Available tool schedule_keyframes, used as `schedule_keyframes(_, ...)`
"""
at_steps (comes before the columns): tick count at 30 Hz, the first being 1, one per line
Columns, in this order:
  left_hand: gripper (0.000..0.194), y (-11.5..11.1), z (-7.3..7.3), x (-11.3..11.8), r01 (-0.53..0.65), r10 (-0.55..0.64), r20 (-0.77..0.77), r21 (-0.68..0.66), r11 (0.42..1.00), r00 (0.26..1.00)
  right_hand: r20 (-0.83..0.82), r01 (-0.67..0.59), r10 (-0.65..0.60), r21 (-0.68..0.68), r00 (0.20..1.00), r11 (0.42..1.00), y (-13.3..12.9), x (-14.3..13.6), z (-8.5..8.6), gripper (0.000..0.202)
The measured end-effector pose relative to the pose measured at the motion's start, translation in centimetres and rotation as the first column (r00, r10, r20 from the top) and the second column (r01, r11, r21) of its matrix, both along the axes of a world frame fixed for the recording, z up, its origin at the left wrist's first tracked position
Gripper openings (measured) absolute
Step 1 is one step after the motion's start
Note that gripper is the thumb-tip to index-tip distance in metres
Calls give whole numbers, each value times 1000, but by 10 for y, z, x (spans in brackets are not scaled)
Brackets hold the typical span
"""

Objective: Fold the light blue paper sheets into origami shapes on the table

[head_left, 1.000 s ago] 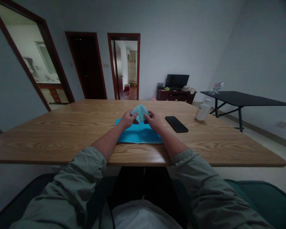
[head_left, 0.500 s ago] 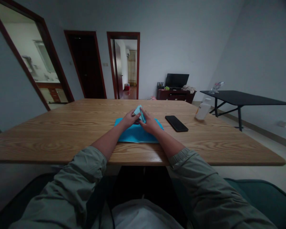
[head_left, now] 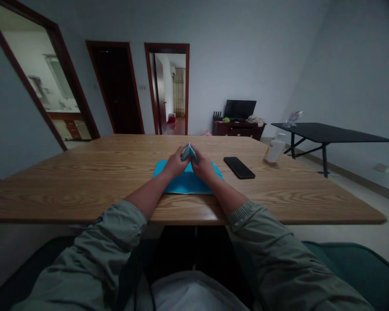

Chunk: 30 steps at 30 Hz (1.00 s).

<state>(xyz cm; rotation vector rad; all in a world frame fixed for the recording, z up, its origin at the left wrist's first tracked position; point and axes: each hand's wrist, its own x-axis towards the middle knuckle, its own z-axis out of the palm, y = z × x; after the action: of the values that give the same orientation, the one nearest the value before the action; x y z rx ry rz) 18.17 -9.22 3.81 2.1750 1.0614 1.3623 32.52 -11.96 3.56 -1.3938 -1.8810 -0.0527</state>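
Between my two hands is a small light-blue folded piece [head_left: 189,152], its peak pointing up and its two sides sloping down; it looks like folded paper. My left hand [head_left: 175,163] grips its left side, and my right hand [head_left: 201,165] grips its right side. Both hands are just above a bright blue sheet [head_left: 188,183] lying flat on the wooden table near its front edge. My forearms cover parts of the sheet's left and right sides. The undersides of the fingers are hidden.
A black phone [head_left: 239,167] lies on the wooden table [head_left: 84,172] right of the blue sheet. A whitish bottle [head_left: 275,149] stands farther right. Beyond are a black table [head_left: 330,131] and a television [head_left: 240,109] on a dark cabinet.
The light-blue piece has turned and now shows a peaked, two-sided shape. My hands have come closer together around its lower sides, the fingers lower than before.
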Motion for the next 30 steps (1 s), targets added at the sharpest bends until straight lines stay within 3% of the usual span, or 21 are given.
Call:
schedule_keyframes(2,54,-4,3,1,-137,142,-87,57,989,986,32,23,-22,-5,999,1000,-1,-4,0,57)
schedule_keyframes(5,54,-6,6,2,-254,265,-195,80,964,944,97,75,-72,-32,993,997,-3,-10,2,55)
schedule_keyframes(11,54,-4,5,2,-304,312,-241,71,950,919,107,185,-175,-87,979,979,-2,-21,2,58)
schedule_keyframes(15,50,8,0,-4,-206,208,-73,38,978,975,-14,166,-167,-70,986,984,6,-11,0,59)
schedule_keyframes(18,49,18,-2,-8,-47,68,163,-131,990,984,-83,140,-145,-62,986,988,11,7,-1,61)
schedule_keyframes(23,42,21,1,-7,184,22,458,-400,898,889,-41,15,-12,70,999,997,14,18,-4,61)
schedule_keyframes(30,36,14,1,-5,471,-122,618,-441,764,777,-46,-258,259,36,965,966,13,1,-13,53)
